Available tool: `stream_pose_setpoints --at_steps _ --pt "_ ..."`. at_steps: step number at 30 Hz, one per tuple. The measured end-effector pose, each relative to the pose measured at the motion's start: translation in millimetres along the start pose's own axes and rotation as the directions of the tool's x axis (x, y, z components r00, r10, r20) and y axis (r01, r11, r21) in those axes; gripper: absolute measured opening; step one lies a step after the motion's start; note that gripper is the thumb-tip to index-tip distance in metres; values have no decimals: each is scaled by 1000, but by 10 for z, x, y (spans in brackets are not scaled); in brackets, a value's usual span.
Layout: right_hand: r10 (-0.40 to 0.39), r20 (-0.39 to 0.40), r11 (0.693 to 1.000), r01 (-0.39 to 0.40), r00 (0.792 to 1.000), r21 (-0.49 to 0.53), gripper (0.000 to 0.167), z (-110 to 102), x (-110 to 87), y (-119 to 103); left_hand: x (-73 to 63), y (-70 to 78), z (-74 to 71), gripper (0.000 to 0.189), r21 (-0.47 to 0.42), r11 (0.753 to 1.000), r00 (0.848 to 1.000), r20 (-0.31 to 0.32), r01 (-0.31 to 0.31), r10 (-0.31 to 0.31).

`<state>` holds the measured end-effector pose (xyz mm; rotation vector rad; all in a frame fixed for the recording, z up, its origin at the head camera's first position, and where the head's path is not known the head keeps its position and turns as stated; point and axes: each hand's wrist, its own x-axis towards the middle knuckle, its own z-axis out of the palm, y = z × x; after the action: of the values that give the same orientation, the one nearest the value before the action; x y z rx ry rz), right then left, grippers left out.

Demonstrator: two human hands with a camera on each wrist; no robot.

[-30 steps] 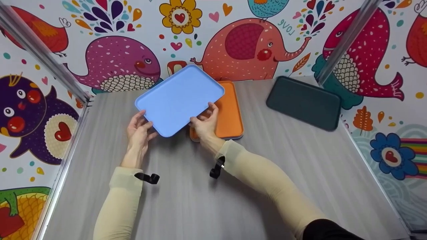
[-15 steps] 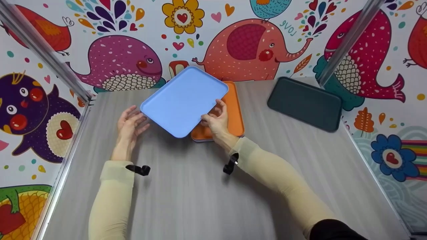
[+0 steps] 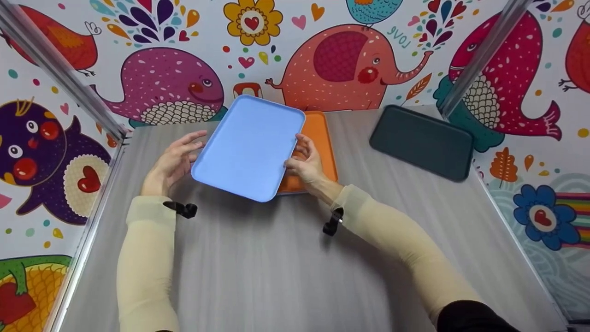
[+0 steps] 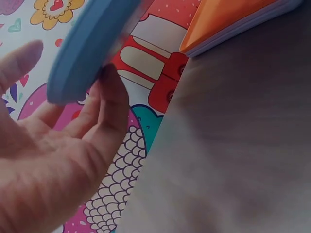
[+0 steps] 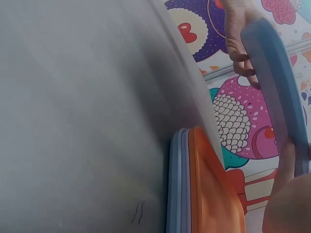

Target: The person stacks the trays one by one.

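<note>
A light blue tray (image 3: 249, 150) is held tilted above the table, its front corner turned toward me. My right hand (image 3: 307, 162) pinches its right edge, thumb on the near side. Beside the tray's left edge is my left hand (image 3: 173, 161), fingers extended and thumb apart. In the left wrist view, fingers of the left hand (image 4: 63, 160) lie behind and under the blue tray (image 4: 90, 53); whether they touch it I cannot tell. Partly hidden behind it lies an orange tray (image 3: 325, 152) on top of a stack. Bluish trays (image 5: 177, 189) show beneath the orange one in the right wrist view.
A dark green tray (image 3: 421, 143) lies askew at the back right of the grey wood-grain table (image 3: 258, 267). Printed walls with cartoon animals (image 3: 341, 69) and metal posts (image 3: 484, 60) close in the back and sides.
My left hand has let go of the blue tray's left corner and shifted up and left along its edge. The tray has turned to stand more upright, with the right hand still gripping it.
</note>
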<state>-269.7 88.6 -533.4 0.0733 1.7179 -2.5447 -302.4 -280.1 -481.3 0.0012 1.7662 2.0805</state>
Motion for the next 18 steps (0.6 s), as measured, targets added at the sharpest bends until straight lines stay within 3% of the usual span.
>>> stream_pose_setpoints --at_steps 6,11,18 --pt "36 62 998 -32 997 -61 86 -127 40 -56 68 27 -43 55 1 999 992 122 44 -43" --pt "63 116 994 -52 991 -98 83 -228 100 -115 96 -34 -27 65 41 997 981 184 59 -66" --pt "83 142 990 -66 986 -123 86 -339 197 -175 130 -90 52 71 87 994 985 152 64 -77"
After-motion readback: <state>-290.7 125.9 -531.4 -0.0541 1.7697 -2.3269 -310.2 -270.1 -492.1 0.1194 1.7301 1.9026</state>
